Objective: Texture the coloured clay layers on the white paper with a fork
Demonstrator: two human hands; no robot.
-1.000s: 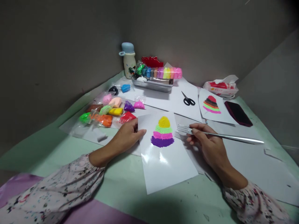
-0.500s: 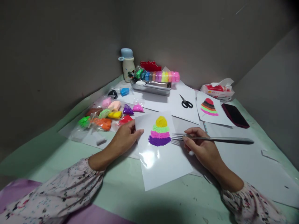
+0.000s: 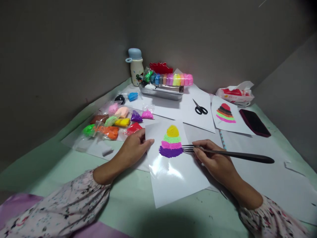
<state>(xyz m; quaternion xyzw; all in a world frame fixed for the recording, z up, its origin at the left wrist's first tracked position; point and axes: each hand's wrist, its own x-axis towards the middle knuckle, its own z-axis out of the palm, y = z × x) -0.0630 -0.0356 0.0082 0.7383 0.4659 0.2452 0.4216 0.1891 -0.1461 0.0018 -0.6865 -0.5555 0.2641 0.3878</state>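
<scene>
A glossy white sheet (image 3: pixel 173 185) lies in front of me, bearing a layered clay shape (image 3: pixel 170 144) in yellow, light green, pink and purple, bottom to top reversed: purple lowest, yellow highest. My left hand (image 3: pixel 133 147) pinches the sheet's left edge, thumb on top and fingers partly hidden. In my right hand (image 3: pixel 215 158) is a metal fork (image 3: pixel 247 156), gripped near its head with the handle pointing right. The fork's tines meet the right end of the purple layer. Texture marks the clay's surface.
Bagged coloured clay (image 3: pixel 109 132) lies at the left. Behind are a bottle (image 3: pixel 136 71), a metal tray (image 3: pixel 160 94) and a clay pack (image 3: pixel 170 79). Scissors (image 3: pixel 200 108), a second layered picture (image 3: pixel 244 126), a phone (image 3: pixel 255 122) and a tissue pack (image 3: pixel 235 94) sit to the right.
The fork has tilted, its handle end now lower, and its tines have come onto the purple layer's right end. My left hand keeps its hold on the sheet. The view has shifted slightly.
</scene>
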